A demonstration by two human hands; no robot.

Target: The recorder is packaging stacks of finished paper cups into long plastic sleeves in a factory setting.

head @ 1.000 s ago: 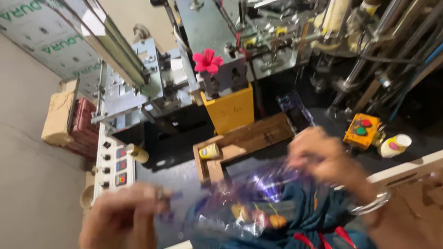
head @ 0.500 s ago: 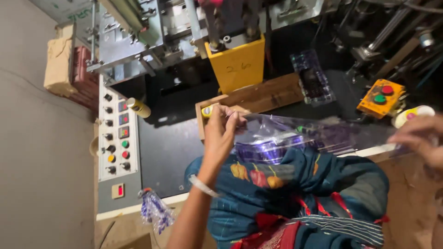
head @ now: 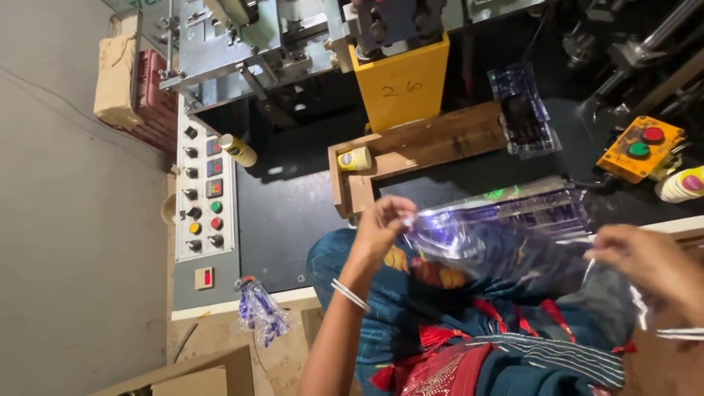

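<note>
I hold a clear plastic bag (head: 506,238) with purple print stretched flat over my lap. My left hand (head: 381,224) pinches its upper left corner, fingers closed on the film. At the bag's right edge, my right hand (head: 645,260) grips the film, blurred by motion. Beyond my left hand a wooden tray (head: 440,143) holds a stack of paper cups (head: 356,158) lying on its side.
A yellow machine block (head: 402,81) stands behind the tray. A control panel (head: 204,198) with knobs and buttons is at the left. More clear bags (head: 522,110), an orange button box (head: 640,149) and cups (head: 682,183) lie at the right. A crumpled bag (head: 258,312) hangs lower left.
My left hand has risen from low at the left up to the bag's corner. My right hand has moved out to the right, and the bag is now spread between them.
</note>
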